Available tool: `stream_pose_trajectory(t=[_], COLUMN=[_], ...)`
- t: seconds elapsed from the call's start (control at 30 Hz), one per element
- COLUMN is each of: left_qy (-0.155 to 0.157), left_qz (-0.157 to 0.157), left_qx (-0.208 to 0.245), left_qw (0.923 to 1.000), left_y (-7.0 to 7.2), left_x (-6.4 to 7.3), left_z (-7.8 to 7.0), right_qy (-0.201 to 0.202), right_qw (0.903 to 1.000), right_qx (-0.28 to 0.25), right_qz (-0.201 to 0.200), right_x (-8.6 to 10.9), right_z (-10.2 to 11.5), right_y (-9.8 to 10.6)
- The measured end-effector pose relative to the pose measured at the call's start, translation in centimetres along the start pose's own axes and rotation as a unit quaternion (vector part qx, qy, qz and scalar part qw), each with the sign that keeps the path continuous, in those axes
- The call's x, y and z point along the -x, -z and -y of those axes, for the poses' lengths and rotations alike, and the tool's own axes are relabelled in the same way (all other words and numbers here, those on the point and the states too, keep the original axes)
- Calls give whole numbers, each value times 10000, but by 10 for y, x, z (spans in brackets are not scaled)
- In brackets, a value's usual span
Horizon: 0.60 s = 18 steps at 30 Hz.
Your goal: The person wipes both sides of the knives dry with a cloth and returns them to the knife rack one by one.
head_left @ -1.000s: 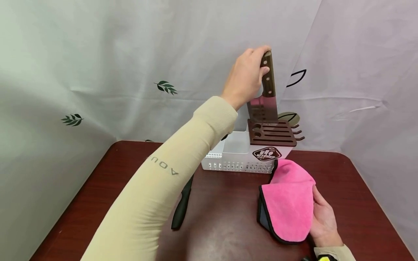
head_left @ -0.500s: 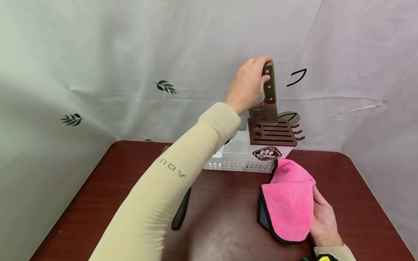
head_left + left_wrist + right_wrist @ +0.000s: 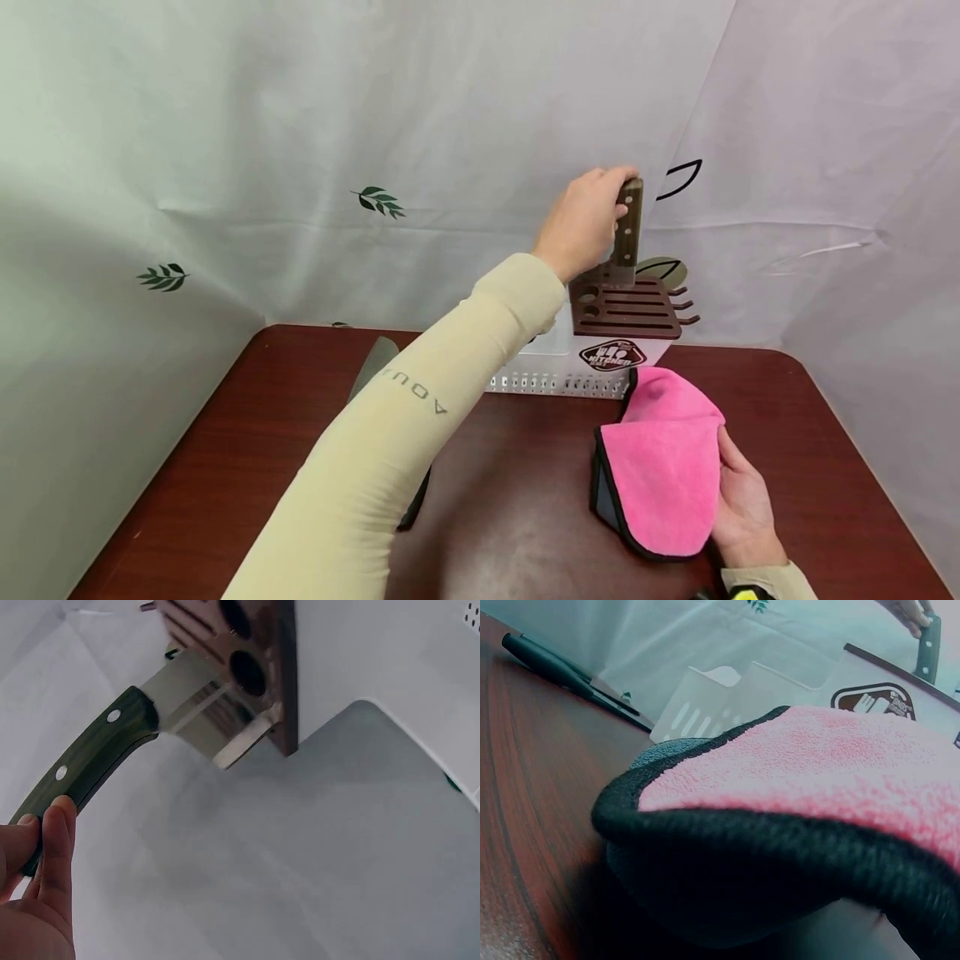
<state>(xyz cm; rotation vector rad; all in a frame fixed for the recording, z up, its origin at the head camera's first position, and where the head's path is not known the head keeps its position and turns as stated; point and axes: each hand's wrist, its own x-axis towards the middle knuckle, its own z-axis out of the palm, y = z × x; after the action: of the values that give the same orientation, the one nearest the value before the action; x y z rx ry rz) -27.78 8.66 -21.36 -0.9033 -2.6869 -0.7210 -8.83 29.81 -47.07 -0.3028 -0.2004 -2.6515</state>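
A cleaver with a riveted wooden handle stands upright at the rear slot of the brown slotted rack top. My left hand grips the handle near its upper end. In the left wrist view the fingers pinch the handle's end, and part of the blade shows outside the rack, its lower portion hidden in it. At the front right, my right hand holds a pink towel with black edging. That towel fills much of the right wrist view, hiding most of the right fingers.
The rack top sits on a white perforated holder against the curtain, with hooks on its right side. A black-handled knife lies on the dark red table, partly covered by the left sleeve in the head view.
My left hand has moved down and slightly right with the cleaver, and less of its blade shows above the rack. The right hand and towel have kept their place.
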Motion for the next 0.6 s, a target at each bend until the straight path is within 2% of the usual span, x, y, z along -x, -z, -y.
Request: stream_pose_trajectory(t=[0.17, 0.3, 0.47, 0.6], left_qy=[53, 23, -112, -216], left_qz=[106, 158, 269, 243], left_qx=[296, 319, 165, 225], left_qw=[9995, 9994, 9994, 9992], left_y=[-11, -15, -14, -9], left_x=[0, 0, 2, 6], left_z=[6, 15, 21, 25], right_qy=[-33, -107, -156, -179], right_qw=[9999, 9998, 9998, 9997], right_qx=[-23, -25, -31, -32], right_qz=[95, 171, 144, 133], right_x=[1, 1, 0, -1], right_z=[1, 3, 4, 5], right_y=[1, 2, 2, 3])
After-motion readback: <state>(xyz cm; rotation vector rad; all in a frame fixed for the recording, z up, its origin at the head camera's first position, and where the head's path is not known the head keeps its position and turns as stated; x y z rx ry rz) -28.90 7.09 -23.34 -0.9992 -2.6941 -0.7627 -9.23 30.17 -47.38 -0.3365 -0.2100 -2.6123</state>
